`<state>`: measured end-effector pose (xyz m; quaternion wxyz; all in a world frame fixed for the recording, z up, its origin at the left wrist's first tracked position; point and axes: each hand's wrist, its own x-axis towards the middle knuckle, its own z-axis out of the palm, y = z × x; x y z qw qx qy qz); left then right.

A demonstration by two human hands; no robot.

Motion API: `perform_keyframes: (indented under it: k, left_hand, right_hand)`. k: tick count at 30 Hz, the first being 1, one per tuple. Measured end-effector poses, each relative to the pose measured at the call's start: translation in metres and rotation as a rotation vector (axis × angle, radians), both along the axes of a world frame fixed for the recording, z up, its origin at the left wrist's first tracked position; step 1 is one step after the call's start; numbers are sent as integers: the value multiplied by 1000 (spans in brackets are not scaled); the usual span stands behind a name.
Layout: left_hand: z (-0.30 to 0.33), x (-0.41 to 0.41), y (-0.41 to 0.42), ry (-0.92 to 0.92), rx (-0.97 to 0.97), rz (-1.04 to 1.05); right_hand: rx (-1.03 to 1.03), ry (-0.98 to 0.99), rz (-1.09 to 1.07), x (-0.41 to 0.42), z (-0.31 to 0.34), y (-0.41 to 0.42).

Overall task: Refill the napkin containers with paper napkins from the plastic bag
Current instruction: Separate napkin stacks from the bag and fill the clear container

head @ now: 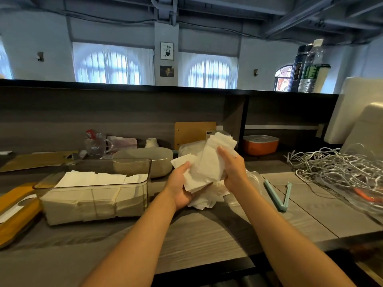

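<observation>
With my left hand cupped beneath and my right hand clasped round its side, I hold a ragged napkin stack above the desk, squaring it before lowering it into the clear container, I judge.

Both hands raised, fingers curled inward

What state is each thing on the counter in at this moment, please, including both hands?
Clear container: lid off, partly filled with napkins.
Napkin stack: held up, fanned unevenly between both hands.
Left hand: holds the stack from below.
Right hand: grips the stack's side.
Plastic bag: lying open, crumpled.
Bag clip: open, lying flat.
Orange box: lid on.
</observation>
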<state>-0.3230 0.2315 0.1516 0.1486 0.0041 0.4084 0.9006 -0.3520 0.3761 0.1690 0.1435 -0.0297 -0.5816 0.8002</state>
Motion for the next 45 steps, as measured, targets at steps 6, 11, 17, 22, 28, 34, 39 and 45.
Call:
perform_keyframes:
  k: [6, 11, 17, 22, 28, 34, 39, 45]
  left_hand:
    - [-5, -6, -8, -75, 124, 27]
    - [-7, -8, -7, 39, 53, -44]
    - [-6, 1, 6, 124, -202, -43]
    - [-7, -9, -1, 4, -75, 99]
    - [-6, -6, -14, -5, 57, 145]
    - [0, 3, -3, 19, -80, 62]
    - [-2, 0, -3, 120, -72, -46]
    - [-6, 1, 4, 160, -288, 30]
  right_hand:
    - [-11, 113, 332, 12, 15, 13]
    - [659, 6, 140, 14, 5, -13]
    - [650, 98, 84, 5, -8, -18]
    - [405, -91, 112, -3, 0, -10]
    - [-80, -108, 300, 2, 6, 2]
    - [-461, 140, 401, 16, 21, 15]
    - [127, 99, 309, 12, 15, 0]
    - [223, 131, 261, 9, 7, -2]
